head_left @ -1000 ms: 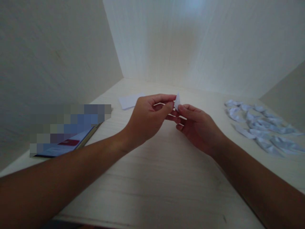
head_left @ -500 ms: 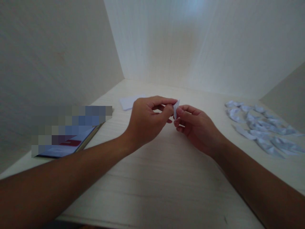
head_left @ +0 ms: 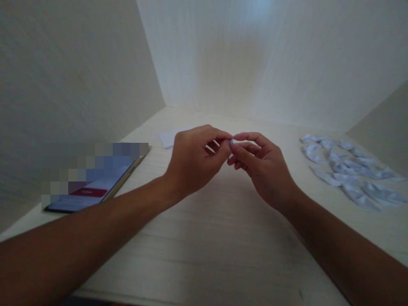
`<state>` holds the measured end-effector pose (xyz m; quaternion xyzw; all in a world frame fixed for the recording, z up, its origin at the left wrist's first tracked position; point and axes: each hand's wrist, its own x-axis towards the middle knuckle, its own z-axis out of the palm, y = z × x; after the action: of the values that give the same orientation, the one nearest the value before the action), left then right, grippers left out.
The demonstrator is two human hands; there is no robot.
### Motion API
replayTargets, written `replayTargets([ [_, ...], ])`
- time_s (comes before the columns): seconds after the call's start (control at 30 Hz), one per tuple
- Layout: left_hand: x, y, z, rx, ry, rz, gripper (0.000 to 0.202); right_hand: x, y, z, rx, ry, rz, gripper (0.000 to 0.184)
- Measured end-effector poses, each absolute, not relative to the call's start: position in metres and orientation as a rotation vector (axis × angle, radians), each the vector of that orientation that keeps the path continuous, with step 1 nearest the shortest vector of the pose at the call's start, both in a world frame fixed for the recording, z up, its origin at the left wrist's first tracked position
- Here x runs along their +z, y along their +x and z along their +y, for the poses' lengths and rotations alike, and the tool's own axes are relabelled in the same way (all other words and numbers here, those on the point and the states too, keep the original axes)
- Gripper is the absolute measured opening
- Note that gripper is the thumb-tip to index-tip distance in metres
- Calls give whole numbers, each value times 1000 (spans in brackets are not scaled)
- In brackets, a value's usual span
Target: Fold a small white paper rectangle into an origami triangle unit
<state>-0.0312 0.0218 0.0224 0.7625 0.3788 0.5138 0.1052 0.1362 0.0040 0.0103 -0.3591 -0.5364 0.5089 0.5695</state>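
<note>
My left hand (head_left: 194, 159) and my right hand (head_left: 259, 163) meet above the middle of the pale wooden desk (head_left: 210, 238). Both pinch a small folded piece of white paper (head_left: 232, 141) between thumb and fingertips. Only a sliver of the paper shows between the fingers; the rest is hidden by them. Behind my left hand lies a stack of small white paper sheets (head_left: 167, 138), partly covered by the hand.
A phone (head_left: 92, 191) with a lit screen lies at the left of the desk. Several folded white paper pieces (head_left: 347, 170) are spread at the right. Pale walls close in the desk at the left, back and right.
The folded paper stood up visibly between my fingertips before; now my fingers have closed over it and it is almost hidden. My right hand has risen slightly and turned inward.
</note>
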Motion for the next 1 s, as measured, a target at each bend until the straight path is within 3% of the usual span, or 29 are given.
replayTargets([
  [0.2,22,-32,23,1450,2301,1105,15,8,138,7,1190,-865,-1248,39],
  [0.53,21,-27,27,1413,1754,1001,6,9,141,9,1180,-854,-1242,23],
  [0.7,25,-24,23,1417,1648,988,14,7,139,9,1033,-886,-1268,26],
  [0.87,22,-24,23,1289,1603,883,16,11,139,8,904,-902,-1326,8],
  [1.0,20,-25,25,1256,1593,868,15,13,140,9,858,-923,-1351,4],
])
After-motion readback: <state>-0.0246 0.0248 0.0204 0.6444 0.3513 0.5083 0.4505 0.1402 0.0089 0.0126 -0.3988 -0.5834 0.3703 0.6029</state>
